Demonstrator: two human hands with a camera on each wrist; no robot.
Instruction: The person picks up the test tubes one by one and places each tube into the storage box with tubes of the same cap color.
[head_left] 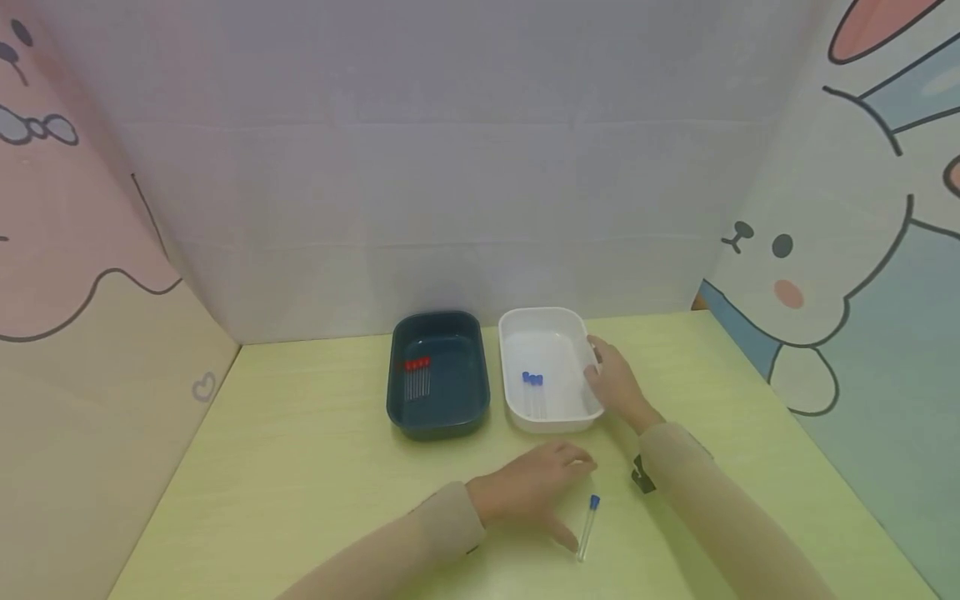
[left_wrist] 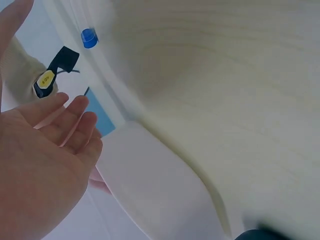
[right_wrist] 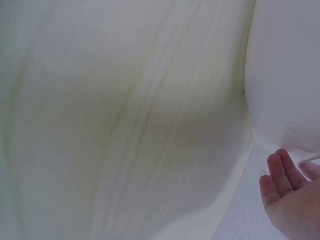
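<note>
A clear tube with a blue cap (head_left: 588, 528) lies on the table. Beside it is my left hand (head_left: 529, 486), thumb and fingers spread apart, the thumb tip right by the tube's lower end. In the left wrist view the tube's blue cap (left_wrist: 89, 38) shows above the loosely bent fingers. At the right side of the white tray (head_left: 553, 342), my right hand (head_left: 619, 390) holds the rim, thumb on the inner side and fingers along the outer wall. Blue-capped tubes (head_left: 533, 392) lie inside that tray.
Left of the white tray stands a dark blue tray (head_left: 459, 375) with several red-capped tubes (head_left: 417, 379) in it. Both trays sit near the back edge of the yellow table (head_left: 300, 467). Cloth with cartoon figures (head_left: 825, 250) hangs along the sides.
</note>
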